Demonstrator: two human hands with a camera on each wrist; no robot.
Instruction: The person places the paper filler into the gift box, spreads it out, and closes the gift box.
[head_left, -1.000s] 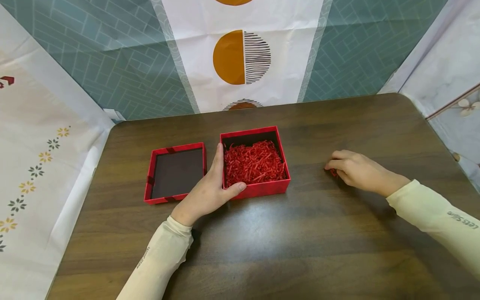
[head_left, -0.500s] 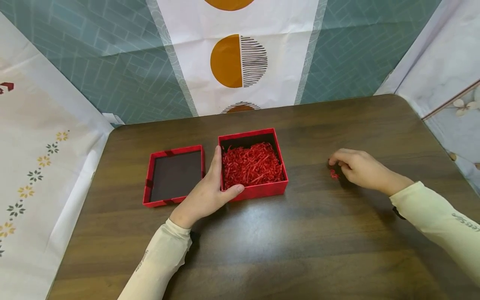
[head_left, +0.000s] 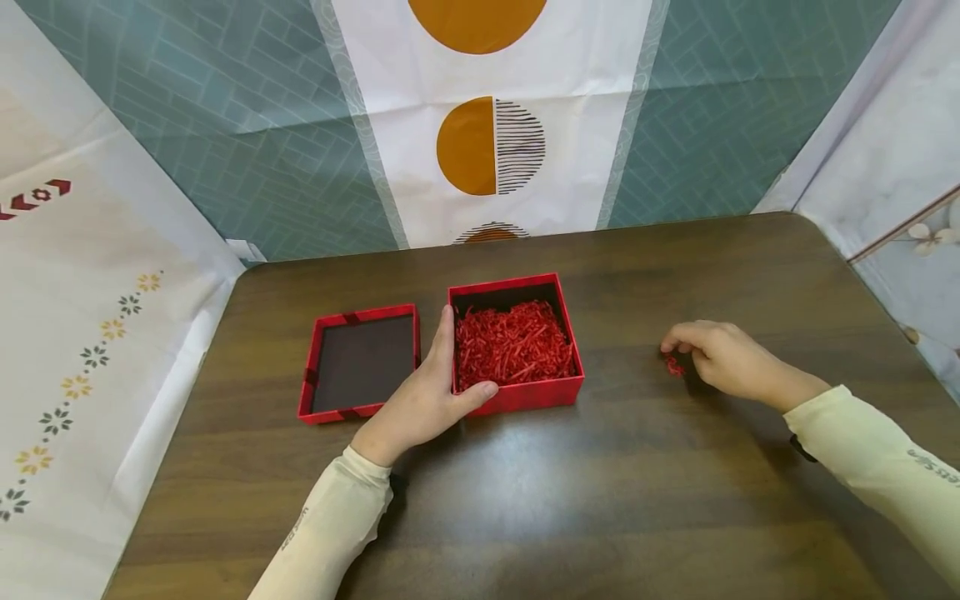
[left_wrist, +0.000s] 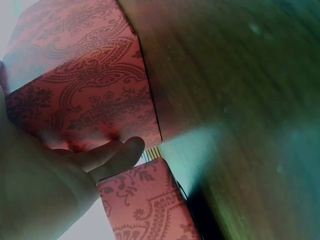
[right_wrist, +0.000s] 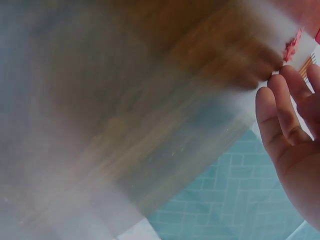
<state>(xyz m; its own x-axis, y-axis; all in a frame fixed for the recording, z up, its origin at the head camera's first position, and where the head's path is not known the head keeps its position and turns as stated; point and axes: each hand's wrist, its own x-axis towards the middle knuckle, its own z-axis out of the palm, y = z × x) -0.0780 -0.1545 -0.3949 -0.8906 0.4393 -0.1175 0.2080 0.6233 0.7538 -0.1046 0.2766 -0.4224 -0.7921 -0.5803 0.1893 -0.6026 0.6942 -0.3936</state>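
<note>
A red patterned box (head_left: 536, 395) stands on the table, holding crinkled red paper shreds (head_left: 513, 343). My left hand (head_left: 420, 404) rests against its near left corner, fingers straight along the left wall and thumb across the front. In the left wrist view, that thumb (left_wrist: 117, 156) lies by the box's patterned side (left_wrist: 95, 95). To the right, my right hand (head_left: 727, 360) hovers low over the table with bent fingers. A small tuft of red paper shreds (head_left: 674, 365) lies right at its fingertips. The right wrist view shows the tuft (right_wrist: 293, 46) just beyond the loosely bent fingers (right_wrist: 266, 102).
Left of the box, a shallow red lid (head_left: 366, 367) lies with its dark inside up, partly behind the left hand. The brown wooden table (head_left: 570, 508) meets a hanging patterned cloth (head_left: 360, 150) at the back.
The right fingers have lifted a little off the small tuft, which now shows more fully on the table. The left hand keeps its place at the box; the head view has tilted upward slightly.
</note>
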